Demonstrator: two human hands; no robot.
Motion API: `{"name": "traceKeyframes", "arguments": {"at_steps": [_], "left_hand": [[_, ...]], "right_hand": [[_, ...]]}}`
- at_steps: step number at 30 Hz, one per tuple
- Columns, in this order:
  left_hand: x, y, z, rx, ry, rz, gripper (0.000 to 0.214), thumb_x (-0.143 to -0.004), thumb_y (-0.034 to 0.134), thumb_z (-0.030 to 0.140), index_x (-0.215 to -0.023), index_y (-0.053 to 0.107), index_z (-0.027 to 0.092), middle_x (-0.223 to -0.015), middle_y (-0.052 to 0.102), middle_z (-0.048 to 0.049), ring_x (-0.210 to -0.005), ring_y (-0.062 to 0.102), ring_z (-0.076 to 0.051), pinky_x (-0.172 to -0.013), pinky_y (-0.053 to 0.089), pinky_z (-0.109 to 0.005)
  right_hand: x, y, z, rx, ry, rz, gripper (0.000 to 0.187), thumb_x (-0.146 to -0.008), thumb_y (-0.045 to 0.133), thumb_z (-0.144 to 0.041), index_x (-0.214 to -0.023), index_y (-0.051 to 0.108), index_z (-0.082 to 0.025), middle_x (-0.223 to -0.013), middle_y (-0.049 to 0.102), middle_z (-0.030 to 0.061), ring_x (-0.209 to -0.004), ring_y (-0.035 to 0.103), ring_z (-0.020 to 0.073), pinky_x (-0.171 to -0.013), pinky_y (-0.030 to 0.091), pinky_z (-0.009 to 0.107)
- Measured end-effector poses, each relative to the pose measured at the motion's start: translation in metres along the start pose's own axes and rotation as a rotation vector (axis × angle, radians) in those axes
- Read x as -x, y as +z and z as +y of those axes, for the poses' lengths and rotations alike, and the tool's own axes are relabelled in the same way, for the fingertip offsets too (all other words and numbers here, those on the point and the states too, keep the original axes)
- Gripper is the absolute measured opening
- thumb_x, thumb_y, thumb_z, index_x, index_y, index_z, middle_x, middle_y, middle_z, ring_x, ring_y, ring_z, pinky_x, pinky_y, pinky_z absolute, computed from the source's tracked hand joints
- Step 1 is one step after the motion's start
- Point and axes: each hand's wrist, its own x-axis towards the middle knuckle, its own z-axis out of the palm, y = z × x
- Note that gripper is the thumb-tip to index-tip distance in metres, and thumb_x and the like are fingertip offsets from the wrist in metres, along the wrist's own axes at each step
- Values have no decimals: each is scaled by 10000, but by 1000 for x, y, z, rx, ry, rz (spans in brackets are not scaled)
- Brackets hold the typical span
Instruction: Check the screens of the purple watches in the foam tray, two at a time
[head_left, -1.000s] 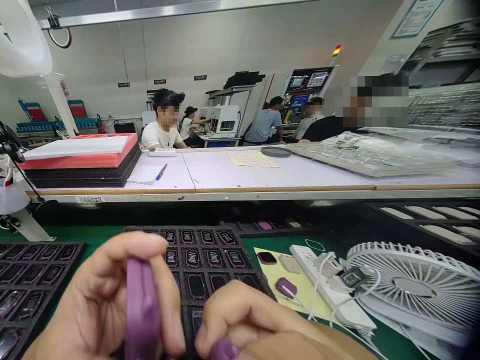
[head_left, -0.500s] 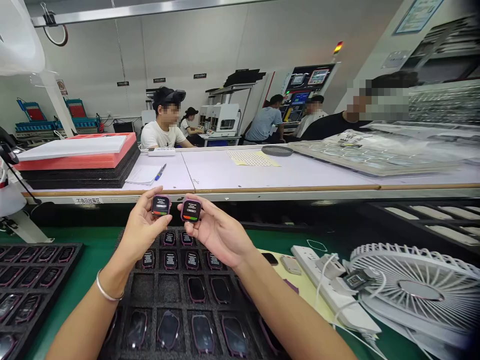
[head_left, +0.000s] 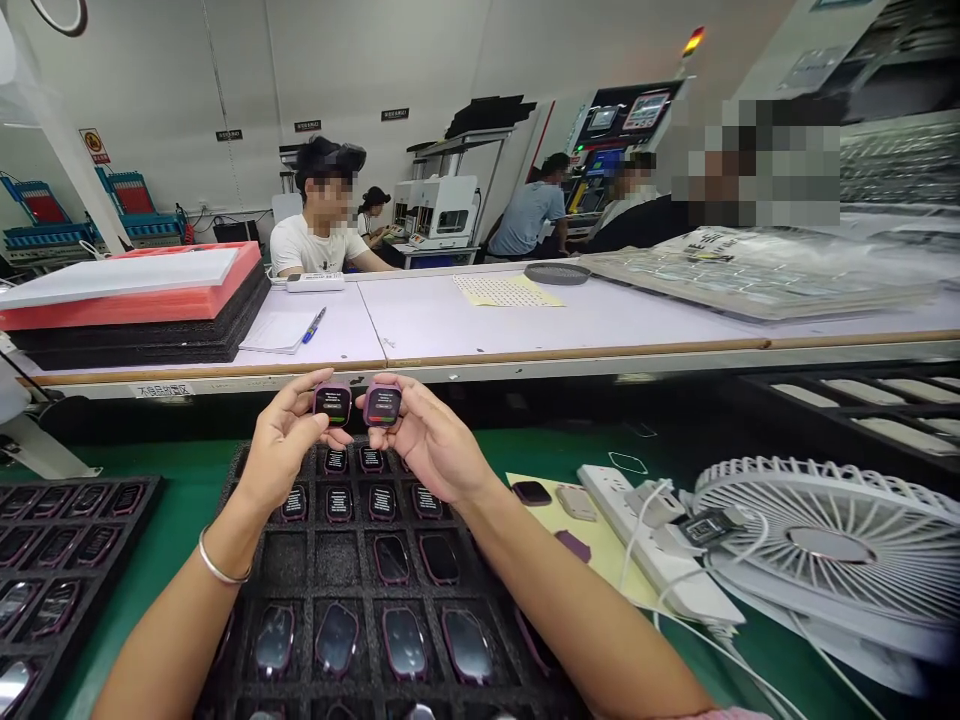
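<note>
My left hand [head_left: 289, 435] grips a smartwatch [head_left: 331, 404] with a purple case, its thumb across the lower part of the lit screen. A second purple smartwatch [head_left: 383, 405] is pinched in my right hand [head_left: 442, 440], fingers along its edges. Both screens face me, side by side with a small gap, showing white text and a coloured bar. Below them lies a black foam tray [head_left: 285, 560] with several strapless watches in its compartments. Watches in its far rows show lit text; those nearer have dark screens. Two compartments on its left are bare.
Another watch tray [head_left: 142, 500] lies at left. To the right are a white power strip [head_left: 675, 570] with cables, a white fan [head_left: 825, 550] and a yellow sheet [head_left: 622, 540]. A shelf edge [head_left: 525, 362] runs behind my hands. Several people sit beyond it.
Both watches stay in my hands and have come slightly closer together. My left thumb now rests on the left watch's screen. The view has shifted a little.
</note>
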Motion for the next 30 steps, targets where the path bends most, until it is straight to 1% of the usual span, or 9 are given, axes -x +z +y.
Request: {"name": "traceKeyframes", "arguments": {"at_steps": [3,6,10,13,17,20,26,30], "left_hand": [[4,0,1,-14,15,-32,401,-832,667,221,-1229,617,201,-996,697,-38,-669,720,-145,-655,598,-285],[7,1,3,-8,8,-47,374,-833,675,233,-1200,617,193,-1014,708,-52,-666,720,-150,-661,602,-295],[7,2,4,36,-15,-35,331,-839,672,256,-1160,620,190,-972,719,-44,-652,730,-167,-638,611,-302],[7,2,3,88,-25,-47,318,-839,679,278,-1140,630,191,-929,725,-30,-647,738,-176,-624,618,-299],[8,2,2,146,-26,-64,326,-839,695,321,-1130,638,183,-888,737,-22,-644,745,-181,-619,625,-295],[9,3,3,180,-34,-63,324,-862,667,362,-1121,640,169,-873,747,-31,-635,747,-189,-602,625,-298],[11,5,6,196,-44,-67,358,-875,631,423,-1115,644,157,-911,761,-54,-633,749,-198,-589,625,-306],[11,5,6,186,-52,-59,375,-876,621,447,-1111,644,155,-901,759,-54,-627,747,-200,-585,623,-305]], "right_hand": [[6,3,-3,19,-11,-25,344,-846,692,-441,-1104,618,-225,-964,719,37,-606,635,141,-619,496,315],[12,6,-4,34,-18,-35,350,-858,680,-441,-1123,615,-222,-983,720,45,-606,633,142,-622,498,321],[14,6,-4,36,-26,-46,327,-880,657,-429,-1129,625,-219,-954,712,47,-612,634,144,-613,493,314],[13,6,-4,31,-25,-44,328,-877,662,-424,-1130,634,-217,-926,707,39,-605,629,142,-615,493,312],[14,6,-4,29,-18,-47,318,-898,633,-409,-1143,632,-206,-875,702,33,-607,632,146,-616,496,311],[16,7,-4,12,-19,-52,306,-909,622,-402,-1137,643,-199,-841,698,26,-608,640,145,-609,495,299],[18,10,-6,-14,-21,-57,294,-910,623,-400,-1124,659,-201,-889,715,29,-599,648,136,-596,503,292],[18,10,-6,-21,-20,-54,292,-914,619,-402,-1121,663,-200,-850,700,18,-598,648,138,-608,512,297]]}}
